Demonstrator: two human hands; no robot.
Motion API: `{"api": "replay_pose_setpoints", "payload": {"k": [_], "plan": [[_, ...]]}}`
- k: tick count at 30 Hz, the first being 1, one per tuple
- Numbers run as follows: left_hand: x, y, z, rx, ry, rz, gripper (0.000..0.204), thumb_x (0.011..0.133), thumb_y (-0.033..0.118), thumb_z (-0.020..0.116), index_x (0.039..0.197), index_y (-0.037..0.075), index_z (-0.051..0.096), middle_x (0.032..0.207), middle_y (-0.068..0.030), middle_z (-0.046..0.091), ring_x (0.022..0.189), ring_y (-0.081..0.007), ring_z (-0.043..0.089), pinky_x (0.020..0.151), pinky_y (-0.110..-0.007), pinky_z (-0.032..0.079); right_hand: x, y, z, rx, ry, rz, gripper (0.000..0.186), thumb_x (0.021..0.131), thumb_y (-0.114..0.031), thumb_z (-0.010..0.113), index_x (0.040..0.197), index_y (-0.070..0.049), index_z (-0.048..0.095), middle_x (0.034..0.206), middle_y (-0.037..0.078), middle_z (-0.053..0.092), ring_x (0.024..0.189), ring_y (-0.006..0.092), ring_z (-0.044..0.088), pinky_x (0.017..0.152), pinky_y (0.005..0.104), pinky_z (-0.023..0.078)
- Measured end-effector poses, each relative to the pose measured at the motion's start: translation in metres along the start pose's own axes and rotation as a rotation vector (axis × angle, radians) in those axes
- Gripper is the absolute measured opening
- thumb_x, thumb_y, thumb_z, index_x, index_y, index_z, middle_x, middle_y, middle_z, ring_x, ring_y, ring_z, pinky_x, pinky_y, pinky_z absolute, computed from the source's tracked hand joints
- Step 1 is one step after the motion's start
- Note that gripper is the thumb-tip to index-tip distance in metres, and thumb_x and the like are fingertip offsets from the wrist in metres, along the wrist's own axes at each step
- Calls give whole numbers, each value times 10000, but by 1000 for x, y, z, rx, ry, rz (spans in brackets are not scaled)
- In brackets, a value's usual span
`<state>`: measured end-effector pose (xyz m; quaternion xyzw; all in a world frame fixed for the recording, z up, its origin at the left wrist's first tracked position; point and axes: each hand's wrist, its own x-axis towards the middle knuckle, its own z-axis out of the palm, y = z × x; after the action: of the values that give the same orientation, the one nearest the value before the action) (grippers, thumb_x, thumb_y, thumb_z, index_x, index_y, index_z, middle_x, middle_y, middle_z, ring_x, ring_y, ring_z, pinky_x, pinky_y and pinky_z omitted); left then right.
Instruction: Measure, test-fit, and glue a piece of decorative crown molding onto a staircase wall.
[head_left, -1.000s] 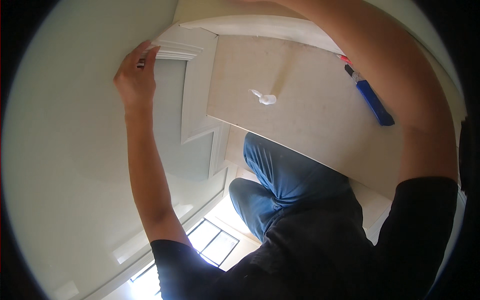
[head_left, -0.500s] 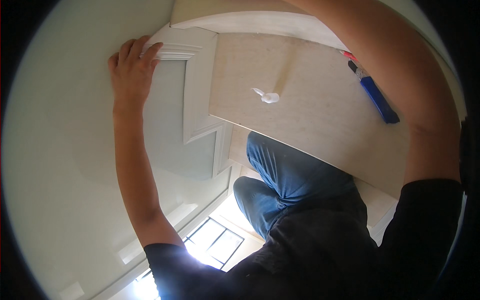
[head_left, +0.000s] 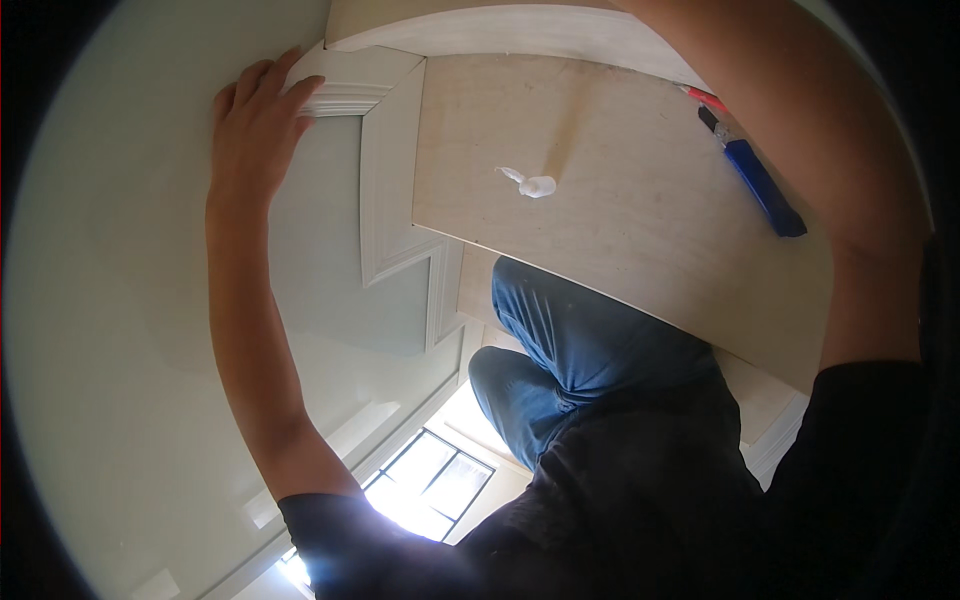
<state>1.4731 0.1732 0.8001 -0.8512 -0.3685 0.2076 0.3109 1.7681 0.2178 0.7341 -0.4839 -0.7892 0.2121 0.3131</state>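
My left hand (head_left: 252, 125) lies against the pale wall at the upper left, its fingers stretched and apart. Its fingertips touch the outer end of a white grooved trim strip (head_left: 350, 92), which meets an upright white strip (head_left: 388, 175) at a corner. My right forearm (head_left: 790, 90) reaches up out of the picture at the top right, so my right hand is not visible. Below that arm, a blue utility knife (head_left: 765, 190) rests on the wooden stair tread (head_left: 640, 160), beside a red pencil-like thing (head_left: 706, 98) partly covered by the arm.
A small white nozzle-like piece (head_left: 536, 187) lies on the tread. A white curved riser edge (head_left: 500, 32) rises behind it. Trim continues down the wall in steps beside lower treads. My jeans-clad legs (head_left: 590, 320) are under the tread's front edge, and a bright window (head_left: 430, 480) shows below.
My left hand has shifted slightly up and left on the wall, with its fingers a little more spread. My right arm has moved slightly rightward. The tread's items stay put.
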Motion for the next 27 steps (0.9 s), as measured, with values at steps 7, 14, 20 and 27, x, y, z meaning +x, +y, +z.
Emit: {"api": "replay_pose_setpoints", "payload": {"k": [7,14,20,27], "plan": [[7,-5,3,19,-105,20,451,825,152,810,1263,190,711,1469,43,570,1327,-204,516,1095,-421,407,-3,3,-2,63,-36,44,287,966,-113,527,1006,84,732,1016,305,718,931,415,715,834,489,554],[8,-14,5,59,-162,49,539,848,215,795,1359,237,624,1516,69,528,1347,-201,513,1100,-436,414,-7,2,-5,48,7,-26,286,962,-121,542,1048,78,729,1043,295,719,965,417,711,854,489,548],[9,-13,4,34,-149,50,564,822,211,816,1352,238,627,1508,69,535,1342,-202,517,1093,-426,419,-1,2,-1,43,-11,21,282,969,-119,542,1055,76,726,1062,293,718,969,412,713,853,485,549],[20,-3,-5,25,-193,67,572,761,205,864,1298,229,671,1497,30,532,1354,-222,505,1096,-448,425,-4,-3,-4,35,-7,33,283,973,-117,538,1039,81,728,1039,289,722,940,397,715,831,481,552]]}}
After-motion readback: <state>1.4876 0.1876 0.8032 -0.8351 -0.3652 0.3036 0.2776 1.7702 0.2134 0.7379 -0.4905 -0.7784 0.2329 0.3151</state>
